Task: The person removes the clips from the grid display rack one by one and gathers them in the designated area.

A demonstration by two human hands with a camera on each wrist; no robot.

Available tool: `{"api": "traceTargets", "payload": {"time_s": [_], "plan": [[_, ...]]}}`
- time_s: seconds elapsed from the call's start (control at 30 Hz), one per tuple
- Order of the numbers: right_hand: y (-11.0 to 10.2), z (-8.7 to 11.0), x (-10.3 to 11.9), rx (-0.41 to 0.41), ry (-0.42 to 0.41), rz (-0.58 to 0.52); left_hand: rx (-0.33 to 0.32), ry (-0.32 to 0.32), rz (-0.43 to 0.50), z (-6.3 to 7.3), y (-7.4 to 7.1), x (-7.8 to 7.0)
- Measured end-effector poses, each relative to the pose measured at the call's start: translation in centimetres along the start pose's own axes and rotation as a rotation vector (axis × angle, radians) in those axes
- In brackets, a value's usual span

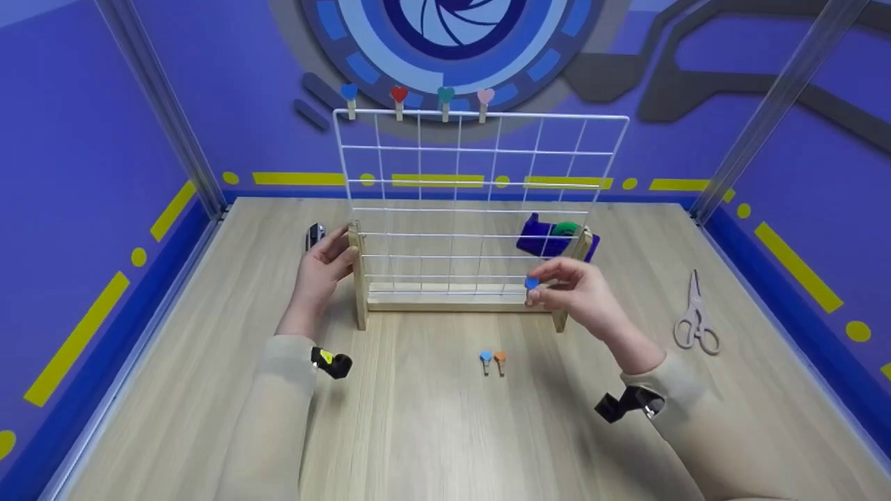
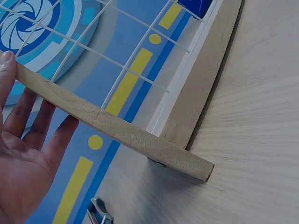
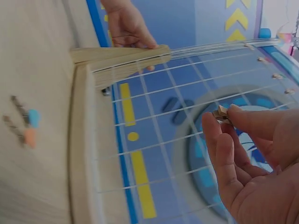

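Observation:
A white wire grid rack (image 1: pixel 459 182) stands upright between wooden side posts on a wooden base (image 1: pixel 459 303). My left hand (image 1: pixel 321 278) holds the left post (image 2: pixel 117 128), thumb on the near side and fingers behind. Between thumb and fingertips of my right hand (image 1: pixel 581 296) is a small wooden clothespin (image 3: pixel 222 113) with a blue heart (image 1: pixel 532 283), held in front of the grid's lower right. Along the top wire sit heart clothespins in blue (image 1: pixel 349 94), red (image 1: pixel 399 96), green (image 1: pixel 445 96) and pink (image 1: pixel 485 97).
On the table before the rack lie a blue clothespin (image 1: pixel 486 360) and an orange clothespin (image 1: pixel 500 360). Scissors (image 1: pixel 695 320) rest at the right. Behind the rack are a purple tape dispenser (image 1: pixel 539 238) and a dark metallic object (image 1: pixel 315 235). Blue panels enclose the table.

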State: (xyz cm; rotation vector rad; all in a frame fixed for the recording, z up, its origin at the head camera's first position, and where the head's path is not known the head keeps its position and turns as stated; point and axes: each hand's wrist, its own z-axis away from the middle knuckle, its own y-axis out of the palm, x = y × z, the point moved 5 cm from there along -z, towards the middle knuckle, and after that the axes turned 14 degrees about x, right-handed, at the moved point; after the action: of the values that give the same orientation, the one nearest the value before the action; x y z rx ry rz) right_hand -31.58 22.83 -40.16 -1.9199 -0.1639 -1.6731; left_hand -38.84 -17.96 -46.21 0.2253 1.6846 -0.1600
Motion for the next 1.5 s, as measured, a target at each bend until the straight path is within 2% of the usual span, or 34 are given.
{"api": "traceTargets", "payload": {"time_s": [0.33, 0.53, 0.7, 1.0, 1.27, 1.5], "plan": [[2.7, 1.0, -6.1, 0.06, 0.179, -0.034, -0.003, 0.002, 0.009, 0.0, -0.1, -0.1], [3.9, 1.7, -8.1, 0.064, 0.222, -0.05, -0.002, 0.01, 0.005, -0.1, -0.1, -0.2], [4.6, 2.0, -9.1, 0.059, 0.204, -0.019, -0.003, 0.027, 0.004, 0.0, -0.1, -0.3], [5.4, 2.0, -10.9, 0.099, 0.283, -0.007, -0.002, 0.023, -0.006, 0.1, 0.1, -0.3], [5.7, 1.8, -11.2, 0.088, 0.332, -0.029, -0.003, -0.008, -0.029, 0.2, 0.0, -0.2], [5.9, 1.7, -11.5, 0.113, 0.331, -0.053, 0.002, 0.012, -0.021, 0.2, 0.1, -0.1]]}}
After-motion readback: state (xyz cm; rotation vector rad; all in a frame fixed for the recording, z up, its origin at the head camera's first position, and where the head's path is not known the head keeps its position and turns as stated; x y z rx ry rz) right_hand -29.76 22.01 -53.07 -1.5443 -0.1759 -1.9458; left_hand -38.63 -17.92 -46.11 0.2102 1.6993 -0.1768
